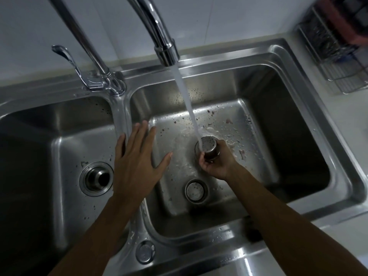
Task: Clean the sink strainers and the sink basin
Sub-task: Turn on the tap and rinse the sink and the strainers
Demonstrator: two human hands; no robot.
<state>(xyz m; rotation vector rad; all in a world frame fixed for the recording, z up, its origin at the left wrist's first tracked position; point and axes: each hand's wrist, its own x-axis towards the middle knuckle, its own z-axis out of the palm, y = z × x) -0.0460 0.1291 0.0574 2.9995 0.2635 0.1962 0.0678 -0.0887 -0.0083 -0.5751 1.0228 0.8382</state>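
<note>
My right hand grips a steel sink strainer, bottom side up, under the running water stream from the faucet spout over the right basin. My left hand hovers flat with fingers spread over the divider between the basins, holding nothing. A second strainer lies bottom side up on the right basin floor near the front. The left basin has its drain showing. Small bits of debris and droplets dot the right basin floor.
The faucet base and lever handle stand at the back on the divider. A wire rack with a red item sits on the counter at the far right. A round cap is set in the sink's front rim.
</note>
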